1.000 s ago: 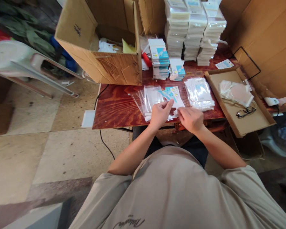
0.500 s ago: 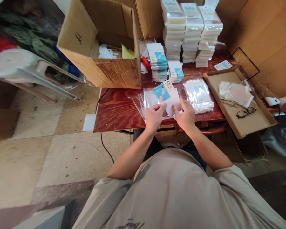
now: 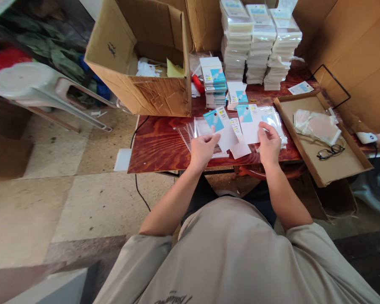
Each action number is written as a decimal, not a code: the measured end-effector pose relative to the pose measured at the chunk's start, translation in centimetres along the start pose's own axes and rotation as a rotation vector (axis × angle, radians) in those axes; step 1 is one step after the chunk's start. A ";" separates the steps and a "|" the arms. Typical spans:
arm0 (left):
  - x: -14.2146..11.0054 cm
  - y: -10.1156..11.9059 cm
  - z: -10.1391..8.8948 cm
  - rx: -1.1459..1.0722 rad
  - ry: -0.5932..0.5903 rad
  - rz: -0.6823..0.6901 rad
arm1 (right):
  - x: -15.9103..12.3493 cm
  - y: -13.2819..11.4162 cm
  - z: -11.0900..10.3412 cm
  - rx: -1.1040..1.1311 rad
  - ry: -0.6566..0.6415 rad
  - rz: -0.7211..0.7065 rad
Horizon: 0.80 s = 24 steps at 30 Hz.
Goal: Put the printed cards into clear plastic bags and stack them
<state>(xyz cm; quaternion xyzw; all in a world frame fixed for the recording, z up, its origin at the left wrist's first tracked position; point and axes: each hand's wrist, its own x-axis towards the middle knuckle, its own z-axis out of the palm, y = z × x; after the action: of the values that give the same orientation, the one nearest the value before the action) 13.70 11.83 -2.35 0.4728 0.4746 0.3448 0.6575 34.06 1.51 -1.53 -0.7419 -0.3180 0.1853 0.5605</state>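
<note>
My left hand [image 3: 204, 151] pinches a blue-and-white printed card [image 3: 221, 128] by its lower left edge, above the table's front. Between thumb and fingers of my right hand [image 3: 269, 143] is another printed card [image 3: 248, 122] of the same kind, held by its right edge. A third card [image 3: 240, 148] lies tilted between the two, partly hidden by them. Under the left card are clear plastic sleeves [image 3: 186, 137]. Behind my right hand lies a pile of cards in clear sleeves [image 3: 275, 118].
Card stacks [image 3: 213, 80] and tall piles of sleeved packs [image 3: 237, 46] stand behind. An open cardboard box [image 3: 158, 95] is at the left. A shallow cardboard tray [image 3: 329, 173] at the right holds glasses [image 3: 331, 152] and pinkish packets [image 3: 316, 126].
My right hand has moved right and now holds a separate card away from the left one. A third card has come into sight between them. The view has shifted slightly.
</note>
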 end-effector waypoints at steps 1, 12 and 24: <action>0.4 0.0 0.3 0.059 -0.025 -0.002 | -0.1 -0.1 -0.5 -0.007 -0.003 -0.022; -0.1 0.6 -1.2 -0.082 0.048 0.073 | -4.3 -1.5 -5.6 -0.546 -0.057 -0.475; -2.3 -2.0 -2.1 -0.228 0.141 -0.097 | -8.2 -0.8 -2.4 0.394 -0.332 0.249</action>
<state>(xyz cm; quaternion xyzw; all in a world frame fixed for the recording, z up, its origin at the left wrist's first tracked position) 11.04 9.76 -3.82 0.3460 0.4998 0.3966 0.6879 29.34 -5.65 -0.75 -0.6117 -0.2696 0.4299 0.6069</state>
